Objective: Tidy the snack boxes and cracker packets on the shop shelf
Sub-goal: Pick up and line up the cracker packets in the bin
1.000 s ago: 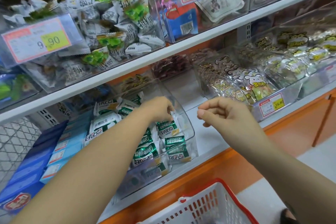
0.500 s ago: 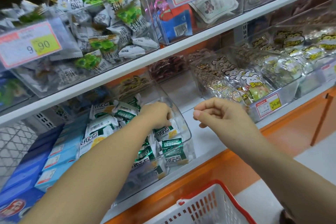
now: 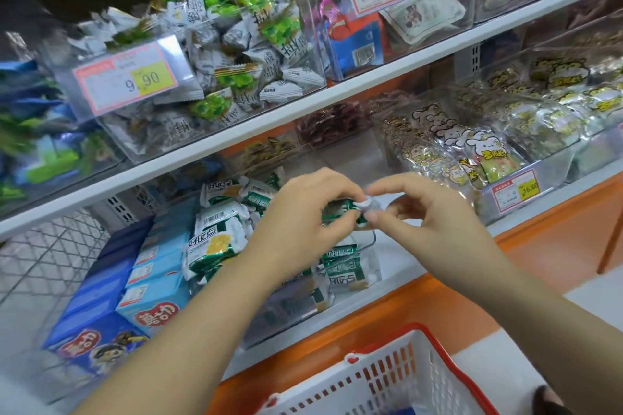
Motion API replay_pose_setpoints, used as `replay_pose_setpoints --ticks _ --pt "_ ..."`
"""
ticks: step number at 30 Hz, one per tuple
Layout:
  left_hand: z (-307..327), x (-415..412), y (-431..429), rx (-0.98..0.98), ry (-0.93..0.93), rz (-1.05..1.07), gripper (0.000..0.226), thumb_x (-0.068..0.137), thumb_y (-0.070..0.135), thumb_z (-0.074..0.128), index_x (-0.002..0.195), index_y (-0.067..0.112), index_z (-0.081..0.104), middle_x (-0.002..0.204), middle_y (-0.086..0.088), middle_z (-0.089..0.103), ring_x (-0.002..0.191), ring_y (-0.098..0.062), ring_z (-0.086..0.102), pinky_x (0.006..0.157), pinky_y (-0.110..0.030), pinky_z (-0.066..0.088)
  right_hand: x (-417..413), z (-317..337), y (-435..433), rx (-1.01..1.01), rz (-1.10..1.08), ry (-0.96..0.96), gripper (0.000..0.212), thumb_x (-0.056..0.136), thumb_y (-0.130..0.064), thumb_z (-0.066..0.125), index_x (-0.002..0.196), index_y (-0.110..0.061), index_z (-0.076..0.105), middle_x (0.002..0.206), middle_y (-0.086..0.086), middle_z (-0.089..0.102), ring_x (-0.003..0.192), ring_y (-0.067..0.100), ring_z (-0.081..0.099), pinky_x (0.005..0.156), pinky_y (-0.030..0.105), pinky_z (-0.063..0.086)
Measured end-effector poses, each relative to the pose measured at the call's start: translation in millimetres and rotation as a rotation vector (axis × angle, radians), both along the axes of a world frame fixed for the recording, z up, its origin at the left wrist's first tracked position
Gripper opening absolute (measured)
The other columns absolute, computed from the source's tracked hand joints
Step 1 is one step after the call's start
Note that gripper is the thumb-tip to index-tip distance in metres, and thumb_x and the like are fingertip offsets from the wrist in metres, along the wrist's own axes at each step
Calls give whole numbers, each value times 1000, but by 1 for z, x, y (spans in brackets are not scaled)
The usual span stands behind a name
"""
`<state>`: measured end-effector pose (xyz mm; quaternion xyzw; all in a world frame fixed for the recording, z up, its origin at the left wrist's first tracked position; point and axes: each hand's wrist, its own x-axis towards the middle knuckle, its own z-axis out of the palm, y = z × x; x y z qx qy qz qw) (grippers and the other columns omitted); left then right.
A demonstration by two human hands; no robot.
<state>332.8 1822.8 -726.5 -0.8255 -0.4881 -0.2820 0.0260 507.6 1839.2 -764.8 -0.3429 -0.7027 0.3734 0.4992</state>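
One cracker packet (image 3: 338, 209): green and white, held up between both hands, over the front right corner of the clear bin.
Left hand (image 3: 300, 216): fingers curled round the packet's green body, gripping it from the left side.
Right hand (image 3: 435, 216): thumb and forefinger pinch the packet's crimped white end; the other fingers are loosely bent.
Clear bin (image 3: 373, 239): sits on the lower shelf, directly under the hands.
Loose packets (image 3: 215, 236): same green-and-white kind, heaped untidily inside the bin, several tilted or upside down.
Blue snack boxes (image 3: 155, 280): lying flat in rows just left of the bin, ends facing out.
Lower shelf (image 3: 397, 256): white deck with an orange front edge, a bare strip showing right of the bin.
Rabbit packets (image 3: 485, 152): in the next clear bin to the right, with a 16.80 tag (image 3: 517, 190) on its front.
Upper shelf (image 3: 236, 141): carries a bin of green-and-white sweets (image 3: 236, 61) tagged 9.90.
Basket (image 3: 387, 377): white with a red rim, below the shelf, near the arms.
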Motion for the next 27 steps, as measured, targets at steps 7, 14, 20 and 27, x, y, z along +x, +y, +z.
replay_pose_setpoints --ticks 7,14,20,27 --pt "1 -2 -24 74 -150 56 28 80 43 65 106 37 57 99 22 60 96 5 55 89 -20 44 2 3 -7 -43 37 123 11 85 -12 65 80 -22 66 75 -6 73 79 20 69 78 39 52" --pt "1 -11 -37 57 -399 198 29 81 14 70 87 41 61 88 21 66 89 8 59 80 -4 39 4 5 -4 -108 98 291 15 90 2 54 83 -11 59 76 -10 73 77 1 68 71 9 49" --pt "-1 -8 -41 67 -487 182 23 81 12 71 79 34 64 90 21 68 88 4 63 82 -9 44 1 3 1 -208 129 448 20 92 4 47 82 -12 56 89 -6 73 84 7 69 78 17 53" --pt "-2 -4 -47 145 -463 115 24 83 13 67 82 36 62 90 19 67 89 -1 63 81 -12 45 -4 1 2 -355 173 579 19 93 1 45 81 -12 53 80 -2 73 77 8 68 76 18 56"
